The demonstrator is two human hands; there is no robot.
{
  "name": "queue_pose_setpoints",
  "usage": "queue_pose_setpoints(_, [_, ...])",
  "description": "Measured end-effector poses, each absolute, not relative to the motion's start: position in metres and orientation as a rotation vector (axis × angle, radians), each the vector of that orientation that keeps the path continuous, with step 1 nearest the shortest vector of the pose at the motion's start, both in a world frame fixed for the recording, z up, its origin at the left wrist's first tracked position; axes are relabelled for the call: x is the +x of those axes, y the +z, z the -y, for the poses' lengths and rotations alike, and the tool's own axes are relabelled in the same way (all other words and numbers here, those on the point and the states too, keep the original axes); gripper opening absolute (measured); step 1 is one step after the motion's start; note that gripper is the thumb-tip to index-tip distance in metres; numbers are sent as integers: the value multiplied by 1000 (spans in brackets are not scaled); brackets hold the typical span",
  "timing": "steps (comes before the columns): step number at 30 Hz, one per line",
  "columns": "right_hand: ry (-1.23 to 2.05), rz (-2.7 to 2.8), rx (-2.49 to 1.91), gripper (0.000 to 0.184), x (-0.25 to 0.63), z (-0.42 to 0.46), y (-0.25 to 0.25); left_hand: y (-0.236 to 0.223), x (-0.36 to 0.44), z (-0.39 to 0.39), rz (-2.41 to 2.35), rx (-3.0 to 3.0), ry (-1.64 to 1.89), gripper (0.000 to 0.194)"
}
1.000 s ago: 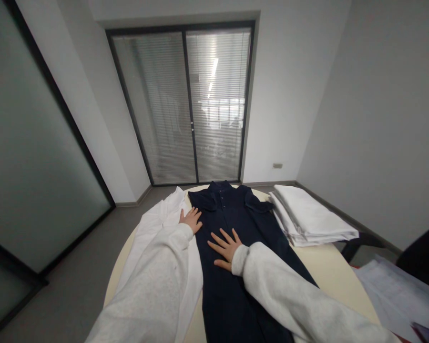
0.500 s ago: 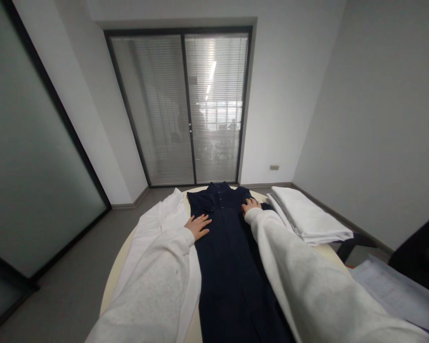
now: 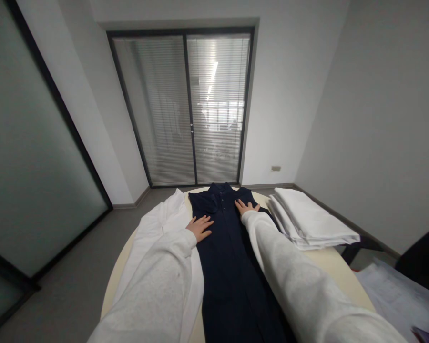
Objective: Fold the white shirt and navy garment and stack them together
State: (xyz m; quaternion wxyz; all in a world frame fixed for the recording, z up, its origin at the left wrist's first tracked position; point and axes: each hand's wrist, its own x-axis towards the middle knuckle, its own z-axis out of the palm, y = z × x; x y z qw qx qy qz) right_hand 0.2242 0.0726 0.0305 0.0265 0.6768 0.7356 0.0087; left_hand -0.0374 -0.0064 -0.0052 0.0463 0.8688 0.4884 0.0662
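A dark navy garment with a collar and a short row of buttons, like a shirt (image 3: 225, 267), lies lengthwise on the round table (image 3: 343, 271), its collar at the far edge. My left hand (image 3: 200, 227) rests flat on its left side, fingers spread. On the right side of its upper part lies my right hand (image 3: 246, 207), fingers apart and pressed to the cloth. Left of the navy garment, a white cloth garment (image 3: 153, 221) is spread out, partly under my left sleeve. The lower end of the navy garment runs out of view.
Folded white cloths (image 3: 314, 216) are stacked at the table's right edge. Beyond them are a black chair (image 3: 423, 257) and a pale plastic-looking sheet (image 3: 396, 295). A glass door with blinds (image 3: 214, 114) stands behind the table.
My right hand has shifted left, from the garment's right edge onto its upper part, and its fingers have spread. My left hand stays in place on the cloth.
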Motion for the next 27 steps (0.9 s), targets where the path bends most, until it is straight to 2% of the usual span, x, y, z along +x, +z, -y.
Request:
queue_pose_setpoints(3, [-99,-2280,2069,75,223,-69,28,-3,-37,8,-1487,2650,200,50])
queue_pose_setpoints(5, [-85,-2309,2112,82,226,-68,29,-3,-37,9,-1488,2649,200,50])
queue_pose_setpoints(7, [-8,-2311,2219,82,232,-68,30,-3,-38,9,-1487,2651,204,50])
queue_pose_setpoints(13, [4,-2110,2450,45,251,-62,24,-6,-39,7,-1482,2655,228,50])
queue_pose_setpoints(19, [45,-2108,2489,36,265,-58,13,-6,-39,6,-1473,2650,212,50])
queue_pose_setpoints(23, [33,-2284,2456,45,271,-63,14,-6,-38,6,-1481,2649,217,49])
queue_pose_setpoints(27, [-126,-2428,2659,53,270,-68,10,-6,-38,7,-1484,2654,225,49])
